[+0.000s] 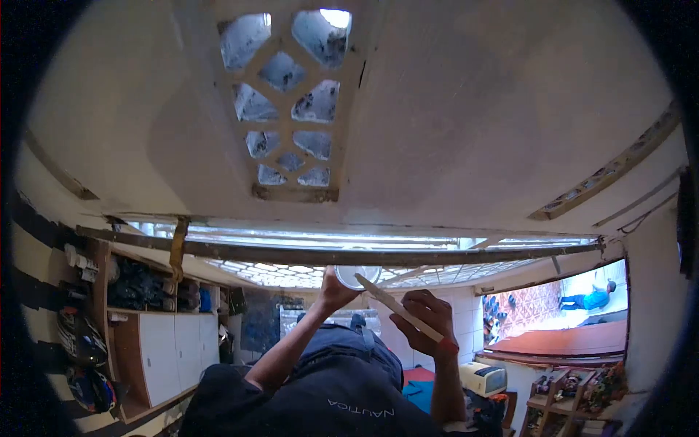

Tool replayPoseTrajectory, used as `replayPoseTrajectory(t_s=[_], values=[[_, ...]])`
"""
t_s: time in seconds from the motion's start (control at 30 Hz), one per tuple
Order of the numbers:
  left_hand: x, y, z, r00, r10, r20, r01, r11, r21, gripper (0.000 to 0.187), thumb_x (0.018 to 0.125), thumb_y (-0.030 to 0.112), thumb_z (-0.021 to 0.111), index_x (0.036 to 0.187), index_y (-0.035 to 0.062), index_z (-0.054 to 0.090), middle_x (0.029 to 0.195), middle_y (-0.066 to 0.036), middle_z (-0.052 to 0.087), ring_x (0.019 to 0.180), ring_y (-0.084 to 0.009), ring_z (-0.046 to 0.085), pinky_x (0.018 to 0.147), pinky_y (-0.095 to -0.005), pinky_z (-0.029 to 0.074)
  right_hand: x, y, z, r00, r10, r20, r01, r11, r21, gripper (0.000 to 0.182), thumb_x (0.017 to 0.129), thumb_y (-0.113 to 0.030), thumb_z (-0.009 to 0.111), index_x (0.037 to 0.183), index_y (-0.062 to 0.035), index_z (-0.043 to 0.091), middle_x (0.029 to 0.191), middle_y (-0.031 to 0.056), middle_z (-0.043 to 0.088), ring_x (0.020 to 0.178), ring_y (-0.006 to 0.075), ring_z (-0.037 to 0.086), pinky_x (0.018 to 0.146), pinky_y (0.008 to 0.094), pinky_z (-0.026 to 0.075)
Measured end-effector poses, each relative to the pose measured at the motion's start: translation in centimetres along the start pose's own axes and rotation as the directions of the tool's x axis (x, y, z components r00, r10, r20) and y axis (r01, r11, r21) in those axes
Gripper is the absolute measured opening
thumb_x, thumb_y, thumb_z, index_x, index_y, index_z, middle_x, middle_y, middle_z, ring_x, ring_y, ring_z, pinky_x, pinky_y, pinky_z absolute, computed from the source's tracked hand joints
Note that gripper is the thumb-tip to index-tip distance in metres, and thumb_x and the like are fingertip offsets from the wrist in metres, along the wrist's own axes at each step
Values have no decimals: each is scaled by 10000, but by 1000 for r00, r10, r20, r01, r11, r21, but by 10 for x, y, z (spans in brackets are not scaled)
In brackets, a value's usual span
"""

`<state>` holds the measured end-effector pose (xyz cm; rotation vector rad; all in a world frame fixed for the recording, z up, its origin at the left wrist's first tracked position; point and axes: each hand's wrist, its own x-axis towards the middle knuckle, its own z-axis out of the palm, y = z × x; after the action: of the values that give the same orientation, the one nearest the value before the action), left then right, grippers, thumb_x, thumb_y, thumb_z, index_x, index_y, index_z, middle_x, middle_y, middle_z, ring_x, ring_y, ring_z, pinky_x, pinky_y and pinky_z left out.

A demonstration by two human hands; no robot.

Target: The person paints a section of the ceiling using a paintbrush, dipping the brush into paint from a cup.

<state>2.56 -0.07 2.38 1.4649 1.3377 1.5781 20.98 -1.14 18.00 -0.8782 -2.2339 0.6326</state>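
Observation:
My left hand [337,293] is closed around the side of a small, round, whitish see-through cup [372,280], held out in front of my body. My right hand [426,320], with a red band at the wrist, is wrapped round a long, flat, pale stick [397,308] that looks like wood. The stick slants up to the left, and its narrow end overlaps the cup's opening in this view. The cup's contents are too blurred to make out.
A long bar [328,256] runs across just beyond my hands, before a window grille [280,274]. On the left stands a cabinet [160,357] with helmets [80,336] beside it. At right are a shelf of small items [564,397] and a doorway with a person [593,300] beyond.

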Motion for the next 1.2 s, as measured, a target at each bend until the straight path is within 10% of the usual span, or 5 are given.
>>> replayPoseTrajectory(t_s=[0.67,0.9,1.0,1.03,1.2], values=[[25,7,-1,994,69,-79,-65,996,61,477,616,189,800,1014,41,581,970,-128,625,912,-252,601,827,-358,472,154,-93,-132,778,-575,252,617,623,-481,229,677,-248,754,692,-68,613,678,58,589,543,139,583,455,245,465],[28,27,-6,994,99,-42,-96,993,72,454,619,178,797,1000,43,591,974,-122,625,930,-254,592,860,-365,447,196,-155,-203,764,-620,178,585,551,-595,169,823,-267,595,811,-103,632,769,61,582,590,195,583,528,319,491],[28,19,-6,989,140,-48,-135,986,94,511,605,187,810,1026,45,558,982,-112,612,932,-232,588,846,-350,459,185,-180,-256,872,-241,426,407,-124,-905,484,911,-249,459,1360,-182,293,1357,62,370,1195,160,429,906,336,472],[28,16,-7,978,207,-30,-200,967,156,571,592,197,823,1054,48,523,990,-103,598,931,-214,585,832,-334,473,185,-181,-253,874,-240,423,405,-125,-906,484,911,-249,459,1360,-182,293,1357,62,370,1195,160,429,906,336,472],[27,16,-8,988,154,4,-153,979,132,556,598,216,822,1045,39,541,989,-106,605,922,-214,590,814,-331,483,174,-184,-191,741,-518,427,509,17,-861,207,778,-275,613,711,-84,570,655,55,531,662,211,546,508,309,435]])
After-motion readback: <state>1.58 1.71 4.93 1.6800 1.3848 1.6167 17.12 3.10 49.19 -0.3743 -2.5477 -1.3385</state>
